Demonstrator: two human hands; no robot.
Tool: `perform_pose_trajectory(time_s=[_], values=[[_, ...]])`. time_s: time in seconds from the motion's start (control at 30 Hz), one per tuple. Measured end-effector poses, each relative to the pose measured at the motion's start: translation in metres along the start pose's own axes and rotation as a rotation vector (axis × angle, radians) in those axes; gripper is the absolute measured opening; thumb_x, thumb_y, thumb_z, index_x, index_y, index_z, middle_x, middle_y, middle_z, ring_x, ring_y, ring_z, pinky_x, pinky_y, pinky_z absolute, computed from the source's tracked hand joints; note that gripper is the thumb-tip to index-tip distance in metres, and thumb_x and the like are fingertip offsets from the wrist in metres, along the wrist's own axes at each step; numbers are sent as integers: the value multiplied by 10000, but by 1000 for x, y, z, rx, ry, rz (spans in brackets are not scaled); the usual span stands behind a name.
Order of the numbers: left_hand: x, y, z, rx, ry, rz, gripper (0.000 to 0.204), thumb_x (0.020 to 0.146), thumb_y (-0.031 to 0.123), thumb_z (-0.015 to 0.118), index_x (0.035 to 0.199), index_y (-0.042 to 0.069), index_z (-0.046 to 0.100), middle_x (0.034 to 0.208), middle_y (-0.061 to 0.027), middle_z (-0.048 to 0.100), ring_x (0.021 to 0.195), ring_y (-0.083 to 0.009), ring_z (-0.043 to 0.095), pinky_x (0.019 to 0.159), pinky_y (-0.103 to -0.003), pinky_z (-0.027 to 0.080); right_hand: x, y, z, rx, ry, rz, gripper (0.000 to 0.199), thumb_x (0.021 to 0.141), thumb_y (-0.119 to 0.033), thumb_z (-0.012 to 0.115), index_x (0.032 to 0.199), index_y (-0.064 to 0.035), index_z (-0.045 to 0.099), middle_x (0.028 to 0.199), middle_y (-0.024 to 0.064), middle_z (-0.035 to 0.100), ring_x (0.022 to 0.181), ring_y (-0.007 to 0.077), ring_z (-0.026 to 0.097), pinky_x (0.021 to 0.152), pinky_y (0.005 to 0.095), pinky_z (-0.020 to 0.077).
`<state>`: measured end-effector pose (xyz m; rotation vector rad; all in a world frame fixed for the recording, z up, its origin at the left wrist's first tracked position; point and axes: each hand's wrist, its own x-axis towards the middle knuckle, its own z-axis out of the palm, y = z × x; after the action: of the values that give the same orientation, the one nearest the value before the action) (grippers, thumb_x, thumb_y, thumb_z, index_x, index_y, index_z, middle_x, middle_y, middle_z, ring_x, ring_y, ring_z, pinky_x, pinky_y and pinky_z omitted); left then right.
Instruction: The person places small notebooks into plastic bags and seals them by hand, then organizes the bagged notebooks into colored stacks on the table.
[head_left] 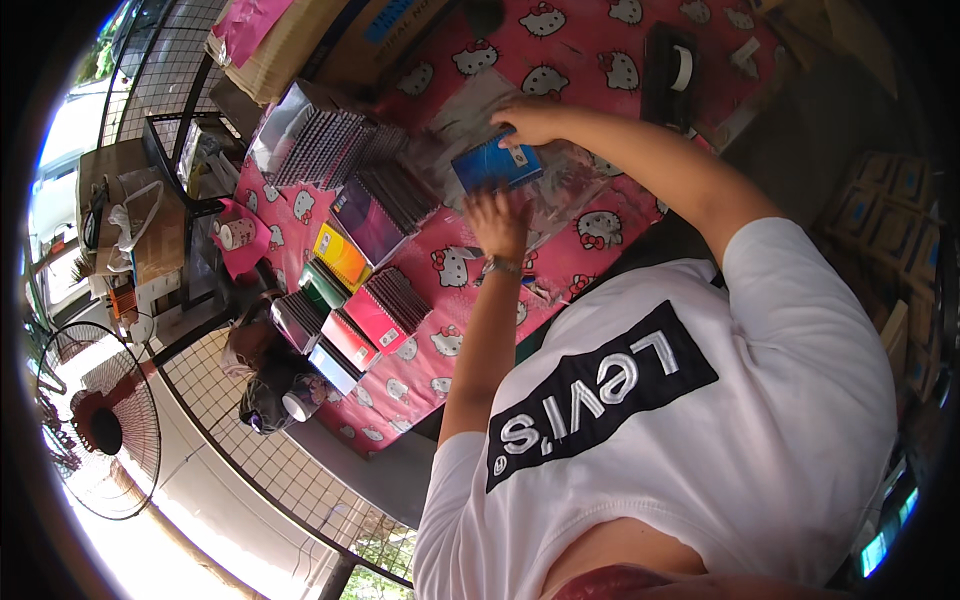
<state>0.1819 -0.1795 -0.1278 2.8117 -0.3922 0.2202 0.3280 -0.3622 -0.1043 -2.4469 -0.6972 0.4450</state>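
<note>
A blue spiral notebook lies on a sheet or bag of clear plastic on the pink table. At its far edge, my right hand is closed, with the thumb over the cover and the fingers curled beyond. My left hand is open, its slightly blurred fingers spread at the notebook's near edge. To the left of my hands stand stacks of spiral notebooks: a tall grey pile, a dark purple pile, and smaller yellow, green and pink ones.
A black tape dispenser sits at the table's far right. Cardboard boxes stand along the far left edge. A patterned cup rests on the left, near a wire-mesh fence. A fan stands at lower left. Brown packages are stacked at right.
</note>
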Motion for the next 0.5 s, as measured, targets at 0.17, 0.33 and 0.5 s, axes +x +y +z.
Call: perform_pose_trajectory(time_s=[0.17, 0.33, 0.5], values=[[12, -16, -30, -286, 53, 137, 487, 742, 145, 713, 1212, 207, 600, 1202, -15, 589, 1186, -285, 485, 1062, -520, 284, -10, -39, -43, 175, -363, 49, 512, 900, -504, 493, 1078, -53, 657, 1033, 177, 656, 997, 306, 614, 865, 392, 465], [8, -48, -50, -1543, -236, -567, 408, 828, -68, 516, 1232, -29, 553, 1136, -77, 621, 1019, -151, 582, 893, -251, 442, -72, -36, -61, 1069, -511, 396, 472, 953, -402, 452, 1322, -117, 530, 1002, 97, 662, 883, 169, 601, 778, 305, 489], [22, -50, -51, -1938, -456, -537, 394, 821, -11, 494, 1203, -10, 587, 1124, -80, 629, 991, -149, 585, 892, -253, 429, -95, -25, -16, 985, -351, 168, 458, 931, -296, 566, 1345, -110, 503, 964, 61, 634, 832, 145, 590, 765, 289, 479]])
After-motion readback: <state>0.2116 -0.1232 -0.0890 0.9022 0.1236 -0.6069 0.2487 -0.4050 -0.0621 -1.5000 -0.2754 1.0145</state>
